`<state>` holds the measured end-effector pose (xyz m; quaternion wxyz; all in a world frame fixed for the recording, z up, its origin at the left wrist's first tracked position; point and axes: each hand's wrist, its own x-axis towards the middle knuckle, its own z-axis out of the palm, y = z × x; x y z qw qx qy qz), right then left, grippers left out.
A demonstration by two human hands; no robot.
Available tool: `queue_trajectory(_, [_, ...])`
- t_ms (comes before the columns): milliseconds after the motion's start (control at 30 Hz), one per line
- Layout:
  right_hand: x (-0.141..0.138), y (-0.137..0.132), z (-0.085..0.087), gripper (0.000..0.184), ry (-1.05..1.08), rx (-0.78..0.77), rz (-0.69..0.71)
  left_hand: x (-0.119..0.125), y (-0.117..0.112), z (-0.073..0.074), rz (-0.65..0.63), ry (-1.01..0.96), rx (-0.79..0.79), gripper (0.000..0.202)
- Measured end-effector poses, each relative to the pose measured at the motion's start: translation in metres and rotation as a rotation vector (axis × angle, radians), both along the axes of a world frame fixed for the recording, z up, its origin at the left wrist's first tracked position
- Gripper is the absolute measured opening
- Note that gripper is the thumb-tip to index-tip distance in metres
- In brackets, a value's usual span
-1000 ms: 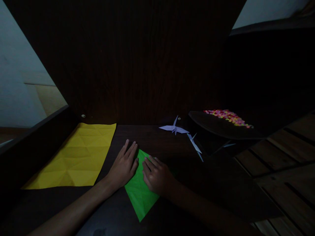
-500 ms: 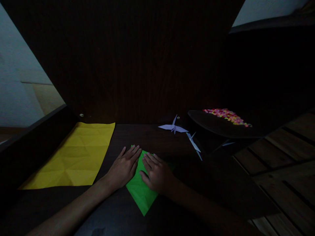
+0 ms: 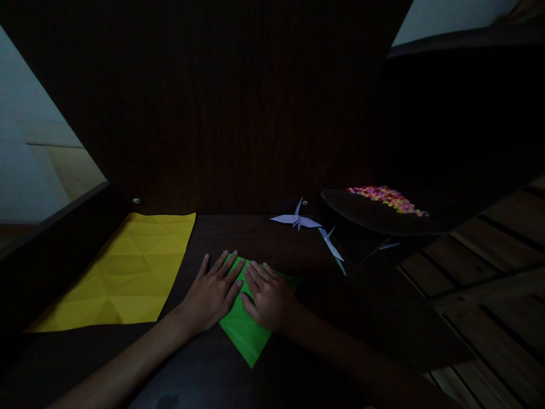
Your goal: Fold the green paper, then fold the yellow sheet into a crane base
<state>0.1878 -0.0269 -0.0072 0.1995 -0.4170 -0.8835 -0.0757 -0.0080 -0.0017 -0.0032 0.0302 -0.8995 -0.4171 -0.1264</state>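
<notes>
Green paper [image 3: 250,338] flat on surface [image 3: 232,233]; left hand [image 3: 215,294] and right hand [image 3: 271,298] laid palm-down on it, gripping nothing. Paper looks partly folded, probably early on; more folding likely left. Purple paper bird [image 3: 297,220] beyond looks finished.

Dim light, back panel [image 3: 230,113] almost black, faint bluish sheen on near tabletop [image 3: 187,369]

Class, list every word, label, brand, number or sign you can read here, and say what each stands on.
None: no readable text appears anywhere in view.
The green paper and yellow paper show only creases.
The purple folded bird shows no lettering.
The small colourful pieces are too small to check.
</notes>
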Motion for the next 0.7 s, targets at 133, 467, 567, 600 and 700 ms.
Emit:
queue_trajectory(133, [0.001,0.001,0.001,0.046,-0.029,0.015,-0.019,0.002,-0.001,0.004,0.024,0.041,-0.009,0.047])
queue_trajectory(467, [0.009,0.008,0.005,0.045,-0.061,-0.012,-0.055,-0.001,0.002,0.003,0.099,0.031,0.007,0.049])
queue_trajectory(567, [0.01,0.01,0.007,0.043,-0.054,-0.038,-0.07,-0.002,0.003,0.004,0.123,0.054,0.0,0.05])
queue_trajectory(600, [0.011,0.01,0.007,0.042,-0.051,-0.044,-0.075,-0.002,0.003,0.004,0.129,0.055,0.001,0.051])
queue_trajectory(700, [0.012,0.01,0.009,0.042,-0.058,-0.057,-0.088,-0.002,0.004,0.004,0.145,0.066,0.0,0.052])
